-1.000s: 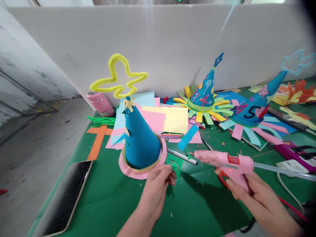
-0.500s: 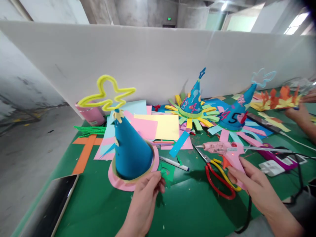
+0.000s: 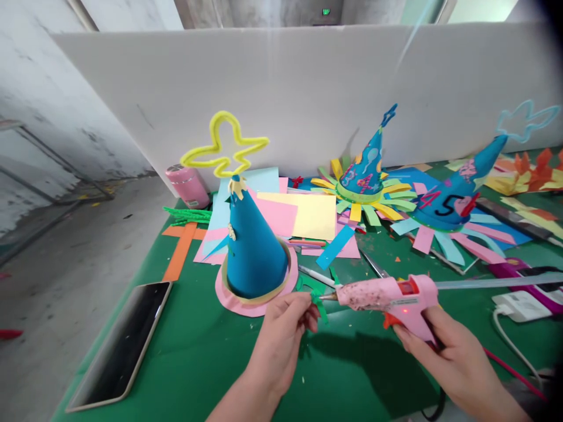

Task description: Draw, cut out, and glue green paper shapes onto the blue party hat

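Note:
My left hand (image 3: 281, 340) pinches a small green paper cutout (image 3: 317, 300) just in front of a blue cone hat (image 3: 253, 249) with a pink brim and a yellow pipe-cleaner star (image 3: 222, 146) on top. My right hand (image 3: 448, 357) grips a pink glue gun (image 3: 387, 295) whose nozzle touches the green cutout. A clear glue stick (image 3: 492, 283) juts from the gun's back.
Two more decorated cone hats (image 3: 367, 167) (image 3: 457, 190) stand at the back right among coloured paper strips. Paper sheets (image 3: 303, 214), a pen (image 3: 314, 275), a tablet (image 3: 121, 346), a pink bottle (image 3: 187, 186) and a power strip (image 3: 514, 306) lie on the green table (image 3: 202, 363). A white board (image 3: 281, 94) walls the back.
The glue gun has moved left, from over the scissors to the green cutout in my left hand. The other person's hands at the far right have left the view.

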A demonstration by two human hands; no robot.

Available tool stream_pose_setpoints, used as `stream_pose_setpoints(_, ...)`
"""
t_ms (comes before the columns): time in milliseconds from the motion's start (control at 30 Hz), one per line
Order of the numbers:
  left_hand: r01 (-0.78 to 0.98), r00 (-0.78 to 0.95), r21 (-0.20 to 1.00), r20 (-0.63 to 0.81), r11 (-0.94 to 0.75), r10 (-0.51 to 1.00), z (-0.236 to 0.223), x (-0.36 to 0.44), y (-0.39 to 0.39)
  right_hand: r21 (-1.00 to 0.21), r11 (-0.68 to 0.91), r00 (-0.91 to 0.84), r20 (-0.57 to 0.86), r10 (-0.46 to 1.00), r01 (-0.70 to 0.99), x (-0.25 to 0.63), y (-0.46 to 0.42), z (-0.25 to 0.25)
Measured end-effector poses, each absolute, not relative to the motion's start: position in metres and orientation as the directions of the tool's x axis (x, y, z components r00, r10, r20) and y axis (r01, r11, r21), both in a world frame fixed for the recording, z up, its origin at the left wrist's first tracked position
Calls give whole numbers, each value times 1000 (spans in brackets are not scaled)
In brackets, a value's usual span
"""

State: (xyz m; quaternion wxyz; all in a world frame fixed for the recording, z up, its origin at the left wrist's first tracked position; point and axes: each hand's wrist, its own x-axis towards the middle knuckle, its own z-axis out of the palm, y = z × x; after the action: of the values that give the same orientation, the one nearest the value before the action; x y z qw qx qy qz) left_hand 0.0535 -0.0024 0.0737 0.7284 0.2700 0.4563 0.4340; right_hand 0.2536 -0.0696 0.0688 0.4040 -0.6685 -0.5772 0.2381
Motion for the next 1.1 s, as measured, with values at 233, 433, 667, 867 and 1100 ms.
stream_pose_setpoints(233, -389, 211, 788, -428, 477, 879, 70, 52, -1, -565, 209, -2, 345, 939, 798, 268, -69, 59)
stream_pose_setpoints(433, -431, 175, 769, -442, 472, 880, 71, 51, 1, -500, 276, -36, 437, 899, 821, 272, -79, 50)
stream_pose_setpoints(667, -349, 124, 824, -432, 446, 894, 65, 42, 0, -559, -8, 248, 356, 901, 829, 297, -65, 57)
stream_pose_setpoints(867, -237, 35, 861, -455, 450, 890, 65, 25, 0, -442, -248, 388, 260, 884, 862, 381, -25, 66)
stream_pose_setpoints(1100, -260, -110, 882, -431, 393, 896, 72, 6, -10, -518, -200, 297, 110, 949, 832, 395, 0, 23)
